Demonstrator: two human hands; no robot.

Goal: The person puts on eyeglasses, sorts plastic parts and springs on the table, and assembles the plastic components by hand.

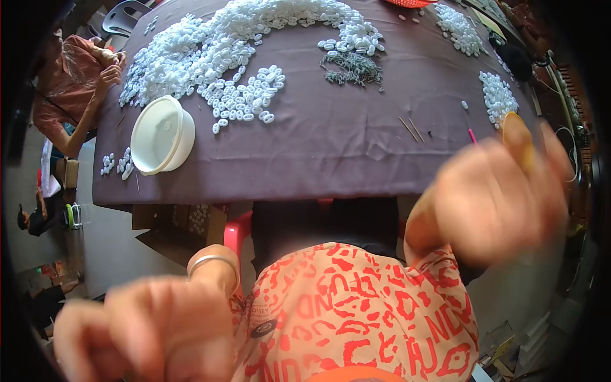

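My left hand (149, 328) is raised off the table at the lower left, a metal bangle (213, 259) round its wrist. Motion smears its bent fingers, and whatever they might hold cannot be made out. On the right, my right hand (499, 200) is up over the table's edge, also blurred. A yellow oval thing (518, 137) shows right at its fingers; whether they grip it is unclear. Small white oval plastic pieces (496, 95) lie in a heap just beyond that hand. Closer to the left hand, a white round tub (184, 141) stands on the cloth.
A brown cloth (318, 159) covers the table. Large piles of white pieces (223, 48) curve across its far left, beside a grey-green tangle (353, 68). Thin sticks (410, 129) and a pink stick (472, 135) lie at right. Another person (70, 89) sits at left; a cardboard box (172, 229) is below.
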